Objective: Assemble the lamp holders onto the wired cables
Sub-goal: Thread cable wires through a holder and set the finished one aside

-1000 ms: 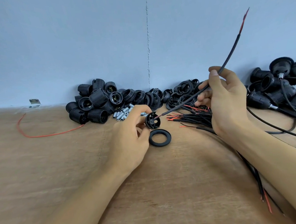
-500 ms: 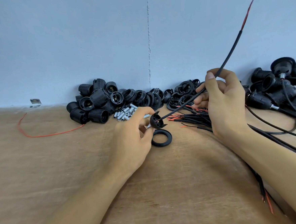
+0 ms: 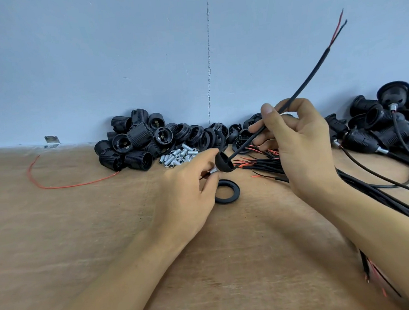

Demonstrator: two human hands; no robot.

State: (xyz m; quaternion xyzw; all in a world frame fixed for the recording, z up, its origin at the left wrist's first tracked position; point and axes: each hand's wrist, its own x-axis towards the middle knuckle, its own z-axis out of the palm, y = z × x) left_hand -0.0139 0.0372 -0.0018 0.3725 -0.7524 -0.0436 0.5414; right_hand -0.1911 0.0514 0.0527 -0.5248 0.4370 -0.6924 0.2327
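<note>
Pinching cap (image 3: 224, 162), left hand (image 3: 189, 194); right hand (image 3: 302, 145) grips cable (image 3: 311, 77).

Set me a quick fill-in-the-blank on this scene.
The right hand pinches a thin black sheathed cable ending in black and ____ wires.
The left hand holds a small black plastic dome cap and a short ____ metal tube.
A loose thin red wire curves on the wooden table, on its ____ side.
Missing: red; silver; left.
</note>
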